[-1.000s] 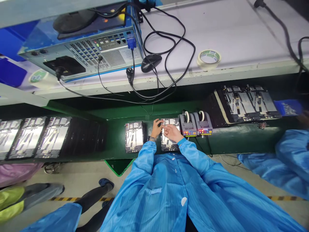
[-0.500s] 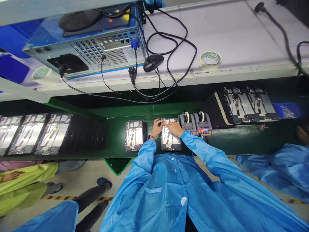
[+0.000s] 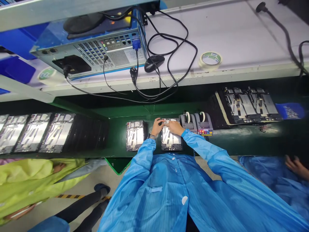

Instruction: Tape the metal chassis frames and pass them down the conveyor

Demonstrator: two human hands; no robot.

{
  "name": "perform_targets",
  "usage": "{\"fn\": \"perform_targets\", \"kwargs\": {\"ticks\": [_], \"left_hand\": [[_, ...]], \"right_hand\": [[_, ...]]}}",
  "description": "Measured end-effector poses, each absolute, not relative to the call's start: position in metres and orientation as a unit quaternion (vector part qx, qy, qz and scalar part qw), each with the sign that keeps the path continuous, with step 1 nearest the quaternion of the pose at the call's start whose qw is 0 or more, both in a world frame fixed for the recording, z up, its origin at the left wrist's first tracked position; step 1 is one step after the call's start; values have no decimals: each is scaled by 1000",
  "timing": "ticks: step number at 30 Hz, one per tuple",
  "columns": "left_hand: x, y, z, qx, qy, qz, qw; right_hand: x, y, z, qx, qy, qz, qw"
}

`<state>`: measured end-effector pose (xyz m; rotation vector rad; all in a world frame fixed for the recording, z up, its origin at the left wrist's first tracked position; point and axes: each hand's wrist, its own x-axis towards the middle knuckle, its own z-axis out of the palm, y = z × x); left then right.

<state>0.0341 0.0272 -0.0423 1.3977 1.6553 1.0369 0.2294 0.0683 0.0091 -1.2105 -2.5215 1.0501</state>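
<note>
A metal device panel (image 3: 171, 140) lies on the green conveyor belt (image 3: 116, 135) straight in front of me. My left hand (image 3: 157, 126) rests on its far left corner, fingers curled onto the edge. My right hand (image 3: 174, 127) lies across its far end with the fingers pressed down flat on the surface. A second, like panel (image 3: 135, 135) lies just left of it, untouched. Two grey tape dispensers (image 3: 196, 123) stand right beside my right hand.
A row of panels (image 3: 36, 132) lies on the belt at the left, a stack of panels (image 3: 248, 104) at the right. The shelf above carries a computer case (image 3: 96, 48), a mouse (image 3: 154, 62), cables and a tape roll (image 3: 209, 60). Co-workers in yellow (image 3: 31, 180) and blue (image 3: 277, 174) stand either side.
My right hand has moved from the panel's middle to its far end and lies flatter. The co-worker in yellow has come closer at the left; a hand has appeared at the far right.
</note>
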Motion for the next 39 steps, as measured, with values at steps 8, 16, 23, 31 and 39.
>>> {"fn": "perform_targets", "kwargs": {"ticks": [8,16,23,31,39], "left_hand": [[31,39,-25,604,645,336,326],[55,-23,-20,449,730,394,333],[108,-89,-18,346,718,396,456],[89,-111,3,301,752,422,407],[-58,-142,39,224,820,424,311]], "right_hand": [[247,43,17,-512,-752,360,205],[315,-71,0,-651,-650,351,175],[315,-82,-25,-630,-620,426,193],[297,-90,12,-572,-633,488,186],[150,-83,18,-416,-628,651,93]]}}
